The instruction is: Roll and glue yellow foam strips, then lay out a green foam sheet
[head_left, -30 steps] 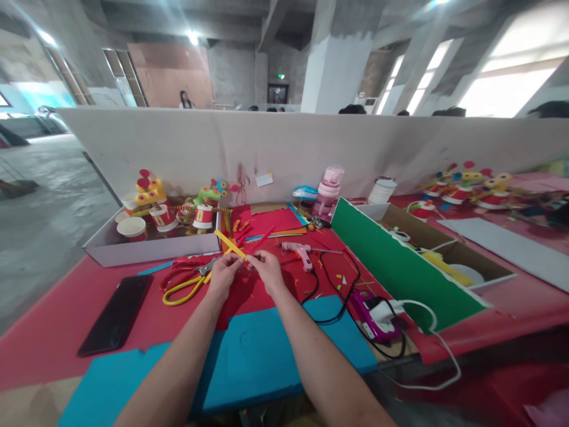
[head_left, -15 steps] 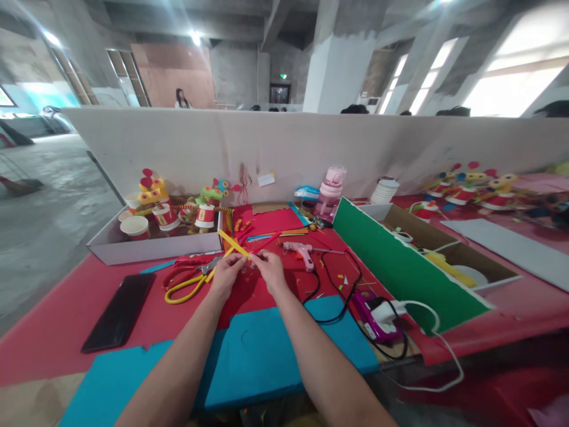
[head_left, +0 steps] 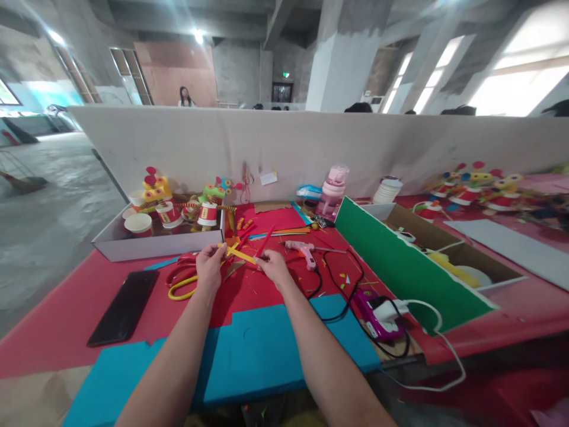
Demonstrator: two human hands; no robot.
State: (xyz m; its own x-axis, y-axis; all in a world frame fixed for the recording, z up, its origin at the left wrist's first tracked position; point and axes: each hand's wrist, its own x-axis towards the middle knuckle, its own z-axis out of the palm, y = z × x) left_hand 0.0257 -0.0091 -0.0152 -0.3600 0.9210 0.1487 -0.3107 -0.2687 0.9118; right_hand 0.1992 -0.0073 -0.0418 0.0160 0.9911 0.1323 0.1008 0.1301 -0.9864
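Between my two hands stretches a yellow strip (head_left: 242, 255), apparently paper, with a second yellow piece crossing it near the left end. My left hand (head_left: 210, 268) pinches at the left end. The fingers of my right hand (head_left: 274, 268) are closed on the right end. Both hands are above the red table cover (head_left: 249, 290). Beside my left hand lies a tool with red and yellow loop handles (head_left: 180, 290), its front part hidden by the hand. A pink glue gun (head_left: 304, 254) rests to the right of my right hand.
A white box (head_left: 155, 246) of paper-cup figures stands at the left, near a black phone (head_left: 122, 308). Blue sheets (head_left: 267, 344) cover the front edge. A green-sided box (head_left: 400, 267), purple power strip (head_left: 380, 317) and loose cables are at the right. A partition (head_left: 293, 142) stands behind.
My hands have moved apart, the left one going leftward. The yellow strips have turned and now span the gap between them. The view has shifted slightly.
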